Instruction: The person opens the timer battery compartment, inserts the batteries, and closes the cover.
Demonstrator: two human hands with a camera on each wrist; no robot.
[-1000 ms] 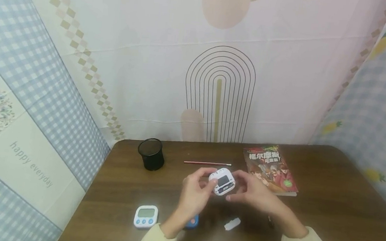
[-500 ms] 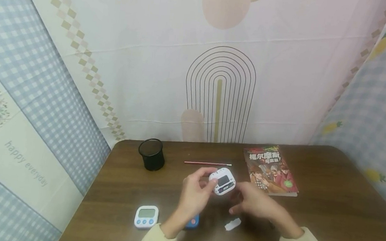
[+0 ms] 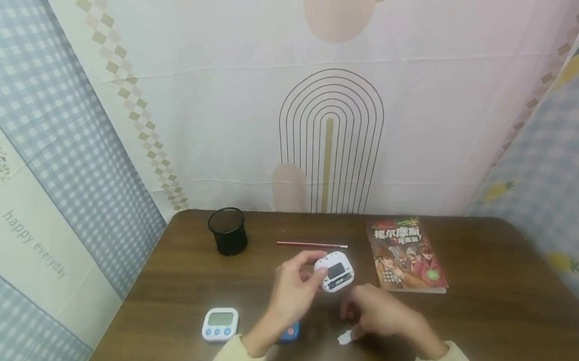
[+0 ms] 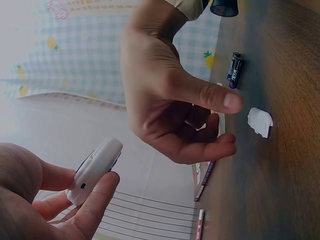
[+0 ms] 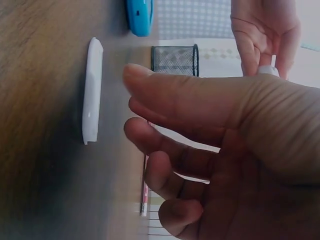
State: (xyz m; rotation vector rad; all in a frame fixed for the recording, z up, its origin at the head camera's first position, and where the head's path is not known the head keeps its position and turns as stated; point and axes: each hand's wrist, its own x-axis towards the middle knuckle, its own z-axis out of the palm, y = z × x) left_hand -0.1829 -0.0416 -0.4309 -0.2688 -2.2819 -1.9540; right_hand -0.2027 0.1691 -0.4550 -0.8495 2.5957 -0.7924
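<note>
My left hand (image 3: 292, 288) holds a white digital timer (image 3: 335, 266) between thumb and fingers. Its back faces up, and a dark battery with lettering lies in the uncovered battery slot (image 3: 339, 282). Over the small white battery cover (image 3: 344, 338) hovers my right hand (image 3: 381, 314), fingers loosely bent and thumb lowest. The right wrist view shows a gap between the thumb (image 5: 137, 75) and the cover (image 5: 93, 92), with nothing gripped. A dark battery (image 4: 234, 70) lies on the table beyond the cover in the left wrist view; the right arm hides it in the head view.
A white timer with blue buttons (image 3: 220, 325) lies at the left, and a blue timer (image 3: 289, 331) sits partly behind the left wrist. Farther back stand a black mesh pen holder (image 3: 230, 237), a red pencil (image 3: 312, 245) and a book (image 3: 407, 261) at the right.
My right hand has left the timer's side and come down toward the battery cover, now partly hiding it in the head view. The left hand and timer have stayed almost still.
</note>
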